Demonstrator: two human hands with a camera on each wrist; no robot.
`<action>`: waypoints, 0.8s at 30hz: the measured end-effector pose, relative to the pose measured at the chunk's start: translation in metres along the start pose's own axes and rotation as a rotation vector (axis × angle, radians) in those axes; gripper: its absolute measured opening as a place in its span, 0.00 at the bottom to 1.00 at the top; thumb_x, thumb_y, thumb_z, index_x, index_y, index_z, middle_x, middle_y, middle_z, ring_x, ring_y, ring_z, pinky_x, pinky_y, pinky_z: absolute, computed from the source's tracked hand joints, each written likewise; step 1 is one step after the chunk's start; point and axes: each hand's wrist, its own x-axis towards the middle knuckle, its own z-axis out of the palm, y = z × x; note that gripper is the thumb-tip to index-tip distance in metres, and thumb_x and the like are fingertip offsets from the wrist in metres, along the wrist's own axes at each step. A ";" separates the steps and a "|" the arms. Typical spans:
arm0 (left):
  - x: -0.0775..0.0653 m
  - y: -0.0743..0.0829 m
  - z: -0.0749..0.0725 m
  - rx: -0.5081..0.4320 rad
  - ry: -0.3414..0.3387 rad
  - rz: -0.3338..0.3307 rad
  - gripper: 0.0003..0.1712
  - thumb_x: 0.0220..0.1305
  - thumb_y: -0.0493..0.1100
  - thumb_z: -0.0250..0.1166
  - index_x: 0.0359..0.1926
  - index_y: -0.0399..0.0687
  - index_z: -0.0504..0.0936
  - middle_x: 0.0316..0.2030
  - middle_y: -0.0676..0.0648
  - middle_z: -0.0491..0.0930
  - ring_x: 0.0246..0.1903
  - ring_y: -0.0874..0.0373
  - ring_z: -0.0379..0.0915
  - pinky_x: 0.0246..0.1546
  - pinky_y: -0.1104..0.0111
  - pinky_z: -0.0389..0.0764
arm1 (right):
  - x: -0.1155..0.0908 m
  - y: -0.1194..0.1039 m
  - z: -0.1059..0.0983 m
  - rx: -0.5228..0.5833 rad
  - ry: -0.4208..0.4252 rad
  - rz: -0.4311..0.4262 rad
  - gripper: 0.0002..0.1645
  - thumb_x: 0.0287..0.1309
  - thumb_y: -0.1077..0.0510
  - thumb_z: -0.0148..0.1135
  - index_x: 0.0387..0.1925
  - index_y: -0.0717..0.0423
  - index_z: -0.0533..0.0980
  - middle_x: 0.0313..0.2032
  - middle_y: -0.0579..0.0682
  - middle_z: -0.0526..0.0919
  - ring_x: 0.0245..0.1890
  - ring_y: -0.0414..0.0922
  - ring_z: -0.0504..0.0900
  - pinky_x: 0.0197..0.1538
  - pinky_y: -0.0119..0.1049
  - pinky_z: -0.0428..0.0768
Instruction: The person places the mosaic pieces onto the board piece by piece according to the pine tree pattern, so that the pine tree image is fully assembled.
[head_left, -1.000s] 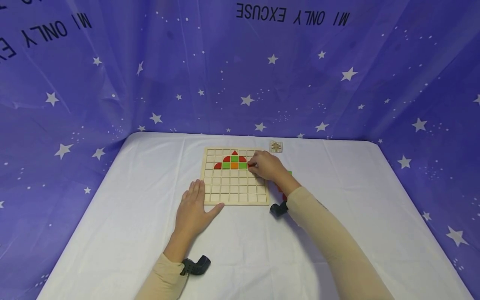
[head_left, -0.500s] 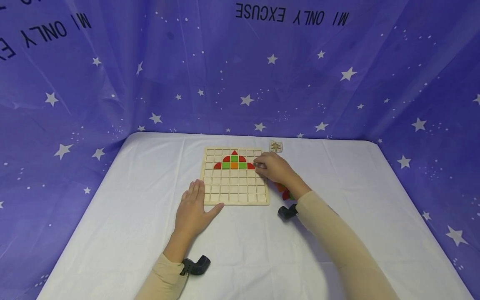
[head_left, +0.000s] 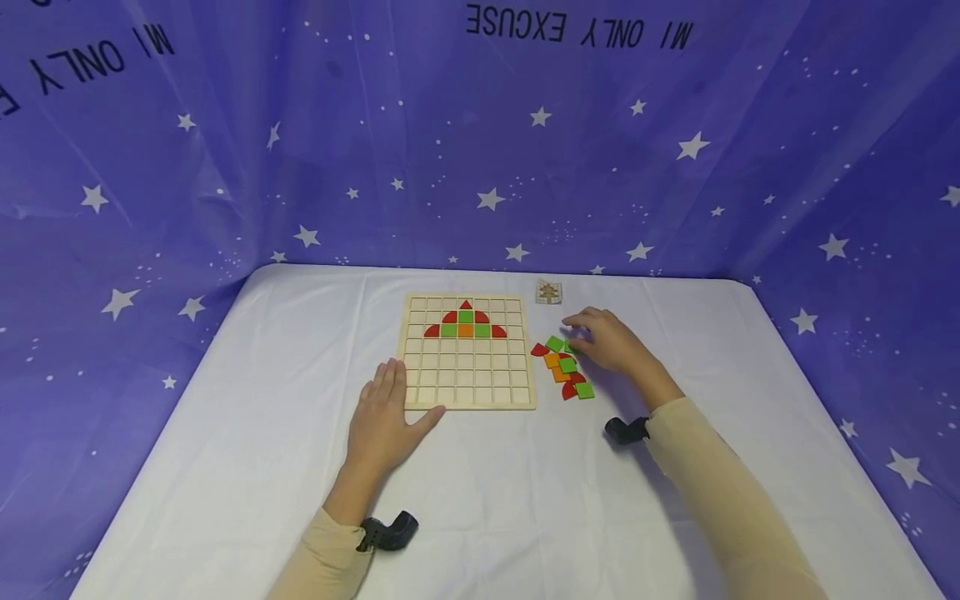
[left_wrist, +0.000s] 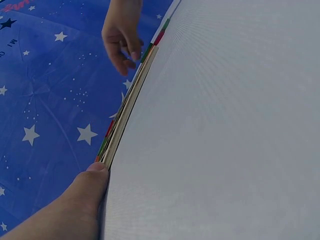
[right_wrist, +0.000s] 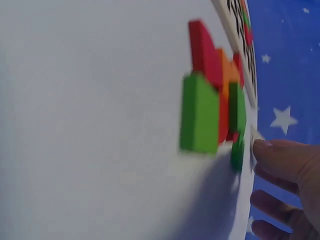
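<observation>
A wooden grid board [head_left: 468, 372] lies on the table with red, green and orange tiles [head_left: 466, 317] set in a stepped triangle in its upper rows. My left hand [head_left: 381, 417] rests at the board's lower left corner, fingers straight along the left edge; its thumb [left_wrist: 90, 187] touches the front edge in the left wrist view. Right of the board is a pile of loose tiles [head_left: 567, 365]: green squares, orange squares and red quarter-rounds. My right hand [head_left: 611, 340] is over the pile's far right side, thumb near a green tile [head_left: 572, 346], fingers loosely bent and holding nothing.
Behind the board's right corner lies a small card [head_left: 549, 292] with a grid pattern. The white-covered table [head_left: 480, 500] is bounded at the back and sides by a blue star-print curtain [head_left: 480, 150]. Black cameras [head_left: 626, 430] sit on both wrists.
My right hand has let go of a red quarter-round in the third row's right end and moved right to the loose tiles, uncovering them. My left hand has stayed at the board's corner.
</observation>
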 end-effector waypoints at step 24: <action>0.000 0.000 0.001 -0.003 0.007 -0.001 0.62 0.60 0.75 0.57 0.77 0.35 0.49 0.77 0.37 0.49 0.78 0.42 0.43 0.77 0.48 0.50 | -0.019 0.031 0.010 0.049 0.017 -0.031 0.21 0.61 0.54 0.68 0.55 0.53 0.81 0.45 0.50 0.82 0.50 0.51 0.75 0.64 0.54 0.73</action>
